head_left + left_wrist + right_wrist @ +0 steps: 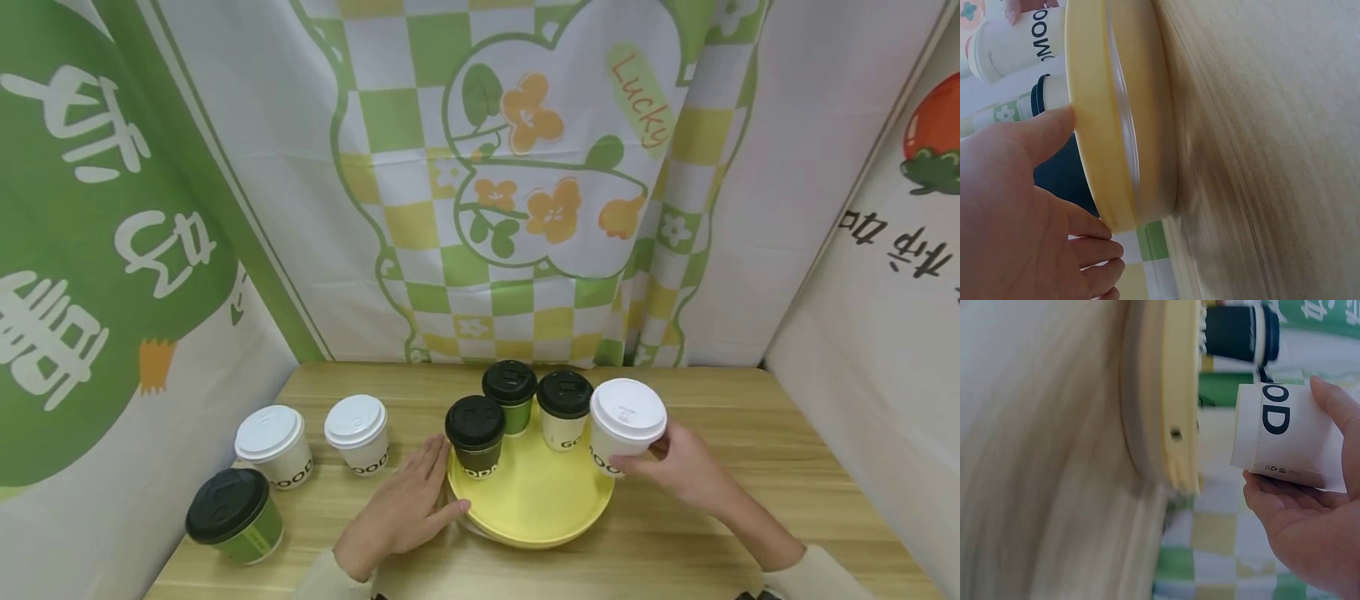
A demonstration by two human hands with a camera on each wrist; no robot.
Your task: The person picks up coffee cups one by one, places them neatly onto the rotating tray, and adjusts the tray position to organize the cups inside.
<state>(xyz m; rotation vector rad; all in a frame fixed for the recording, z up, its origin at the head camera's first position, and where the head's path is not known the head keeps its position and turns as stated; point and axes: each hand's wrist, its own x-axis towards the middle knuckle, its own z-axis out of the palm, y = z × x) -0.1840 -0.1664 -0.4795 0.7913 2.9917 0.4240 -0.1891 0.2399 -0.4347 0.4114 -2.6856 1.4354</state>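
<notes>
A round yellow turntable (536, 508) carries several lidded paper cups. My left hand (405, 500) rests against its left edge, with the fingers fairly straight and the thumb touching the rim in the left wrist view. My right hand (678, 471) grips a white paper cup (1300, 431) with a white lid, held above the right edge of the turntable. In the right wrist view the cup's base is apart from the yellow surface. On the turntable stand a dark cup (477, 454), a green cup (517, 417) and a white cup with a black lid (562, 431).
Left of the turntable, two white cups with white lids, one nearer (367, 454) and one farther left (288, 467), stand on the wooden table (757, 467). A green cup with a black lid (255, 529) is at the front left. Printed cloth (510, 308) hangs behind.
</notes>
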